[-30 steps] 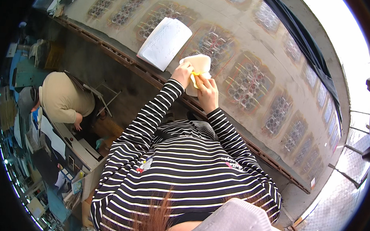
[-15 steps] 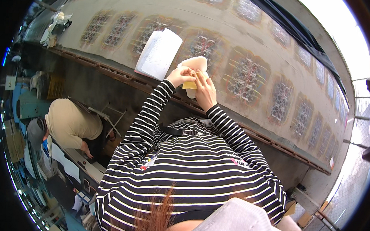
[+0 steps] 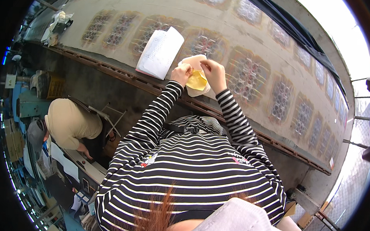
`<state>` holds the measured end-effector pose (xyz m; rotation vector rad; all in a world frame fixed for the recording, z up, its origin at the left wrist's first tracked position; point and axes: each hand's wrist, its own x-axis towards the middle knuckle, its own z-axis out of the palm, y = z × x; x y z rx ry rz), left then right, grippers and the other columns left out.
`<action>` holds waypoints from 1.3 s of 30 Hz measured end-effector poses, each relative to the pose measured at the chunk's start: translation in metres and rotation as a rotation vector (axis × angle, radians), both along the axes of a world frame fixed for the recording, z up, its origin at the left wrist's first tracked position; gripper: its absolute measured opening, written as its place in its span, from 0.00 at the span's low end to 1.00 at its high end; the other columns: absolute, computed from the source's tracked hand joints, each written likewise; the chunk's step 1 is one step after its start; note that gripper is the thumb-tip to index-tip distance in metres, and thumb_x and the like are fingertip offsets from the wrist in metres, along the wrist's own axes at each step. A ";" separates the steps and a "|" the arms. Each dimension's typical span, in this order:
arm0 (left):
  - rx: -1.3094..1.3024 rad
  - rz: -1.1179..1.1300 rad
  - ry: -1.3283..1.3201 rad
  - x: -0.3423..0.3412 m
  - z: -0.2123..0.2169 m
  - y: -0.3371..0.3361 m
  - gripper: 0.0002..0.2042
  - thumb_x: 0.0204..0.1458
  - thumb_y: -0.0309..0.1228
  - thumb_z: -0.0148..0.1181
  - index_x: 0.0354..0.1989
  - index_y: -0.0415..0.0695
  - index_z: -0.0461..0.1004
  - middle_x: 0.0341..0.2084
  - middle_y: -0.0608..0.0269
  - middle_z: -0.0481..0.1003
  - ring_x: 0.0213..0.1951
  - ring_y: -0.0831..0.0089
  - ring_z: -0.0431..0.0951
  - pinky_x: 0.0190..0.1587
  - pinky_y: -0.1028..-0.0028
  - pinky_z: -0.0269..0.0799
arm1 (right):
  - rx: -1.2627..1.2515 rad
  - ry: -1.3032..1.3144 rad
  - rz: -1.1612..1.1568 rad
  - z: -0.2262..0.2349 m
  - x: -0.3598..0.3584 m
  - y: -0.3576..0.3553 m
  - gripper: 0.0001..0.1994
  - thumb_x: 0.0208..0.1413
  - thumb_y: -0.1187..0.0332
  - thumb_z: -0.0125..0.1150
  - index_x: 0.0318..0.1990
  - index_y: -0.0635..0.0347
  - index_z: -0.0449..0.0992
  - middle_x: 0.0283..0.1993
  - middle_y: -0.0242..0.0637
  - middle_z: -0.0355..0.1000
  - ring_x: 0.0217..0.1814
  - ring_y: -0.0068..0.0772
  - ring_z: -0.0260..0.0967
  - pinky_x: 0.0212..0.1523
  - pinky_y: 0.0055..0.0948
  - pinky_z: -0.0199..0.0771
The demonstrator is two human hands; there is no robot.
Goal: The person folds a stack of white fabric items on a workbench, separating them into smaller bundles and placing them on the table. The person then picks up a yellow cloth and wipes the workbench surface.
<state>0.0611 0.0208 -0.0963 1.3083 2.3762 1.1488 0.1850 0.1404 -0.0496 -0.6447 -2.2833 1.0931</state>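
Note:
Over the near edge of the long table, my left hand [image 3: 181,74] pinches the edge of a small, creased yellow sheet [image 3: 197,81]. Under that sheet lies a pale cream, rounded flat piece [image 3: 195,60], partly covered by my hands. My right hand [image 3: 214,73] is raised just right of the yellow sheet, thumb and fingertips drawn together; whatever they hold, if anything, is too small to make out. A stack of white written sheets [image 3: 160,53], like an open notebook, rests on the table left of my hands.
Rows of printed oval patterns [image 3: 246,79] cover the grey tabletop. Dark cloth [image 3: 294,31] runs along its far edge. Crumpled pale material [image 3: 57,27] sits at the far left. Below left, a person in a beige top [image 3: 74,122] bends over beside a folding metal stand [image 3: 111,121].
My right hand has lifted off the yellow sheet and moved right and up, uncovering more of it. My left hand keeps its pinch. The white sheets' top page has shifted slightly.

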 end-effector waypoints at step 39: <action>0.185 -0.114 -0.342 -0.057 -0.068 -0.014 0.02 0.53 0.19 0.59 0.31 0.35 0.73 0.46 0.61 0.70 0.39 0.76 0.75 0.43 0.76 0.74 | 0.003 0.064 -0.224 -0.045 -0.032 -0.010 0.11 0.52 0.66 0.54 0.36 0.65 0.67 0.32 0.51 0.73 0.38 0.56 0.73 0.40 0.47 0.72</action>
